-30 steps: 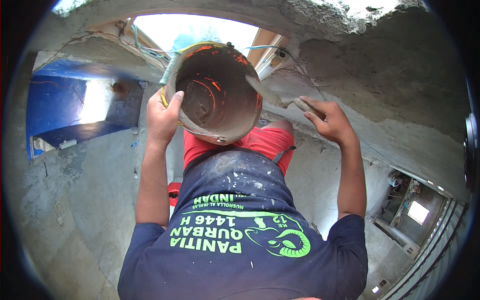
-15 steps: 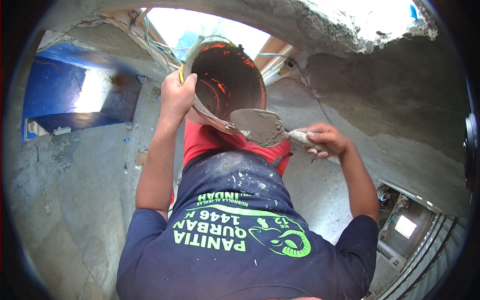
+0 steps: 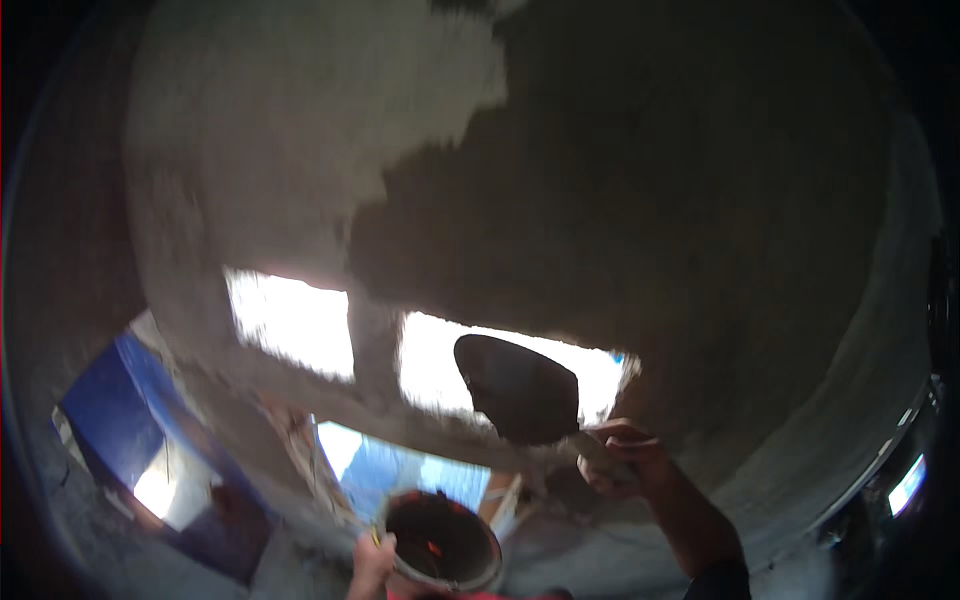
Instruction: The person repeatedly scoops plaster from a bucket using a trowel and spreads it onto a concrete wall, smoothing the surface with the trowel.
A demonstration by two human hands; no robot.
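My right hand (image 3: pixel 622 458) is closed round the pale handle of a trowel (image 3: pixel 520 390), raised in front of a bright wall opening. Against that light the blade shows only as a dark shape, so any mortar on it is hard to make out. Low in the view, my left hand (image 3: pixel 372 566) grips the rim of a bucket (image 3: pixel 478 530) at its left side. The bucket's inside is dark with orange-red patches; how much lies in it cannot be seen.
A grey wall (image 3: pixel 300 130) rises ahead, with a darker, damp-looking plaster patch (image 3: pixel 680 220) on the right. Two bright openings (image 3: pixel 295 322) pierce it, above a wood-framed window (image 3: pixel 405 468). A blue-painted recess (image 3: pixel 115 400) is at the left.
The view has tilted up from my body to the wall. My right hand has lifted the trowel from the bucket's rim to the opening; my left hand still holds the bucket.
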